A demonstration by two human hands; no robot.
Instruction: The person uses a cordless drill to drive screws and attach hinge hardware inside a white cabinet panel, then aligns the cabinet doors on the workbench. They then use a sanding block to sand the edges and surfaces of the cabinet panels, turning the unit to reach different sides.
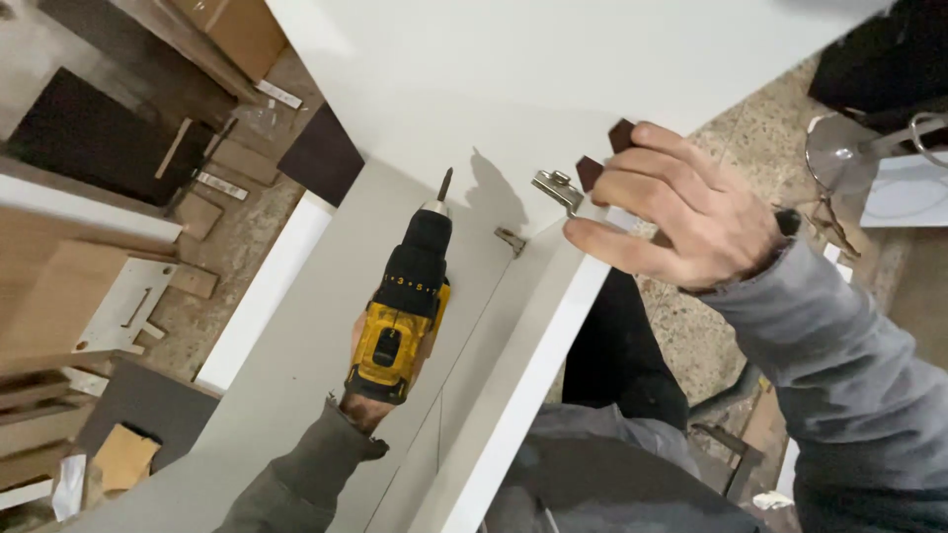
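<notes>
**Head view: drill tip aimed up toward the hinge**

I see my left hand (370, 395) clenched around the yellow-and-black cordless drill (407, 306), its long axis running up and slightly right. The silver metal hinge (556, 188) lies up and right of the bit. My right hand (676, 207), nearer it, grips the white panel edge (553, 326) just beside the hinge. No labels are legible.

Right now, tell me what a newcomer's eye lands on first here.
The yellow and black cordless drill in the left hand, bit aimed up over the white cabinet panel. Right of it, the right hand grips the panel edge beside a metal hinge.
</notes>
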